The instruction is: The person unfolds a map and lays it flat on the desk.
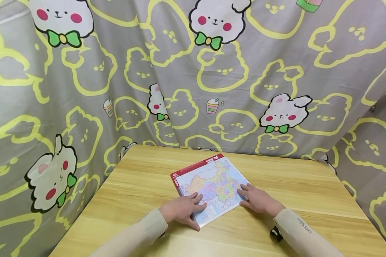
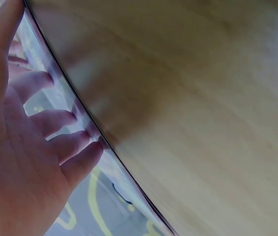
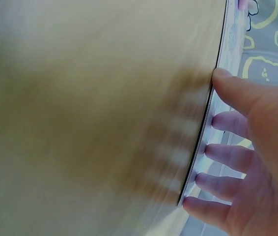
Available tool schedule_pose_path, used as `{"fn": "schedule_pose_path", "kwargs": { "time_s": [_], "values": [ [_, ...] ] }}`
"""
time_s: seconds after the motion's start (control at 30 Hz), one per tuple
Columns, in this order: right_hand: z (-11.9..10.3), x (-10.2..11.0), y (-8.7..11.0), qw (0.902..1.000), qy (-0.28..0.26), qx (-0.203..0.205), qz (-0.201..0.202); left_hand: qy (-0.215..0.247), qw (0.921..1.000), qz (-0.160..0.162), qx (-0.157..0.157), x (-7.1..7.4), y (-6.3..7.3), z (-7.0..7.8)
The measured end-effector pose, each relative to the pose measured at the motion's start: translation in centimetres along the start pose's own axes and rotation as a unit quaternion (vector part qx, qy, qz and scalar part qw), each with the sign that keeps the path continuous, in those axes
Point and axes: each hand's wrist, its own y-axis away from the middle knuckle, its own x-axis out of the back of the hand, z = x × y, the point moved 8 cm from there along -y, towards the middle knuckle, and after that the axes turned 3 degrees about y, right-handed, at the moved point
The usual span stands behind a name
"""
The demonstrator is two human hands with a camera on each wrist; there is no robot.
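A thin rectangular map board (image 1: pixel 212 184) with a red strip along its far edge lies flat and turned at an angle on the wooden table. My left hand (image 1: pixel 181 210) rests on its left side, fingers spread over the map and thumb at the near corner. On the opposite side, my right hand (image 1: pixel 260 200) touches the right edge with its fingertips. Both wrist views show fingertips on the board's glossy face, seen edge-on; the left hand (image 2: pixel 36 142) and right hand (image 3: pixel 262 162) have spread, slightly bent fingers.
The light wooden table (image 1: pixel 141 178) runs back to a grey curtain (image 1: pixel 180 71) printed with yellow outlines and white cartoon animals, which also hangs at both sides. A small black device (image 1: pixel 276 234) sits under the right sleeve.
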Motion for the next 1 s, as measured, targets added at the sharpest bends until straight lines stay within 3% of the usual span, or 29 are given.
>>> {"fn": "schedule_pose_path", "kwargs": {
  "time_s": [0.47,1.0],
  "values": [
    [1.3,-0.1,-0.6,0.9998,0.020,0.003,0.006,-0.010,0.9998,0.012,-0.010,0.6,-0.2,1.3],
    [2.8,0.1,-1.6,0.9998,0.016,0.005,-0.011,-0.024,0.9995,0.013,-0.017,0.7,-1.3,2.2]
  ]
}}
